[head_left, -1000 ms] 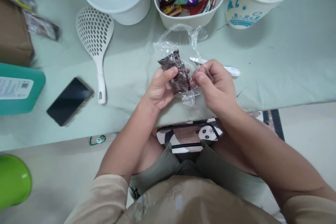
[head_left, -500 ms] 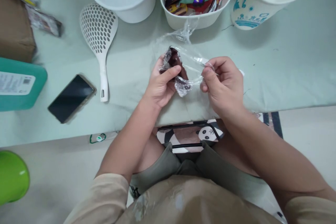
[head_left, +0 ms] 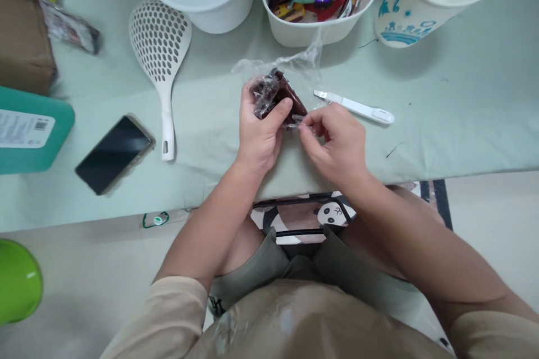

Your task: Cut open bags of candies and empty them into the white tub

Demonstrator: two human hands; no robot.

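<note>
My left hand [head_left: 260, 137] is closed around a dark brown, glossy packet [head_left: 293, 98], its thumb lying across the front. Clear plastic wrap [head_left: 309, 61] clings about the packet and spreads out loosely behind it. With thumb and forefinger, my right hand [head_left: 337, 146] pinches the wrap at the packet's lower right corner. What the packet contains cannot be made out. Just beyond the right hand lies a slim white tool [head_left: 357, 107] with a slanted metal tip.
A white bin of wrapped sweets [head_left: 324, 33], a white tub [head_left: 223, 14] and a patterned paper cup [head_left: 400, 22] stand at the back. Leftward lie a slotted skimmer [head_left: 167, 106], a phone [head_left: 114, 154] and a teal container [head_left: 63, 129]. The table's front edge runs beneath my forearms.
My right hand has moved left and slightly down, close to the packet, and the stretched wrap has gone slack. The white tool, mostly hidden before, now shows.
</note>
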